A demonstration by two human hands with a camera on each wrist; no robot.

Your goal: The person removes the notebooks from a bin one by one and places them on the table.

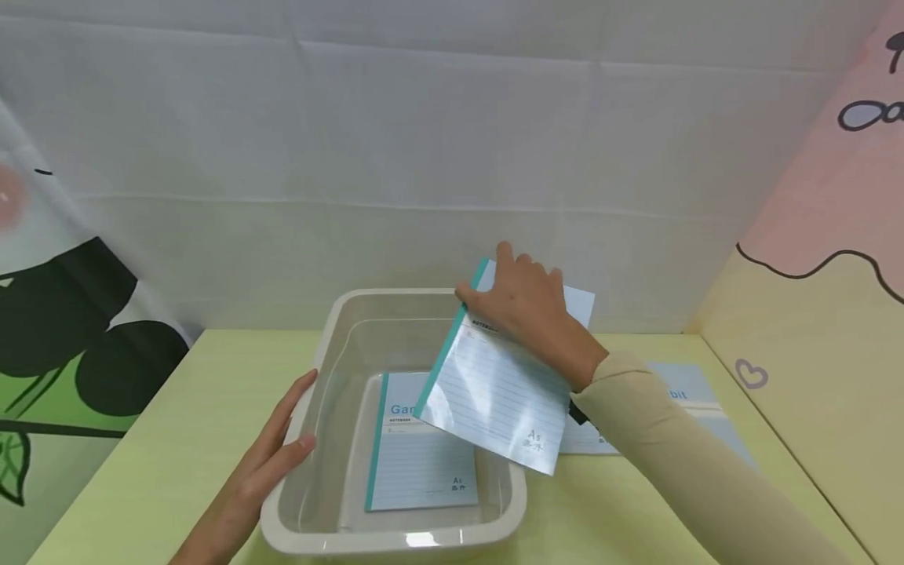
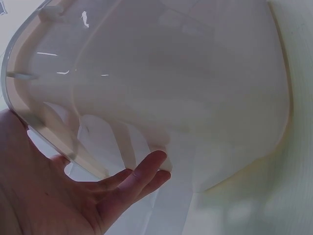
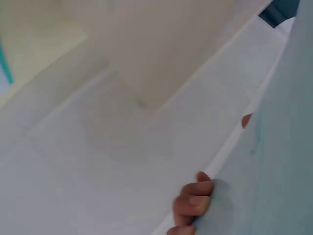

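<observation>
My right hand (image 1: pixel 526 302) grips a pale blue notebook (image 1: pixel 494 392) by its upper part, thumb at the teal spine and fingers over the top edge. The notebook is tilted above the right side of a white plastic basin (image 1: pixel 282 522). In the right wrist view, curled fingertips (image 3: pixel 193 203) show at the notebook's edge. A second notebook (image 1: pixel 424 471) with a teal spine lies flat on the basin floor, partly hidden by the held one. My left hand (image 1: pixel 257 467) holds the basin's left side, thumb at the rim, fingers (image 2: pixel 142 176) against the outer wall.
More pale blue notebooks (image 1: pixel 695 400) lie on the light yellow-green table (image 1: pixel 169 455) to the right of the basin, partly hidden by my right sleeve (image 1: pixel 678 447). A white cloth (image 1: pixel 424 157) hangs behind the table, and a printed panel (image 1: pixel 819 353) stands along the right.
</observation>
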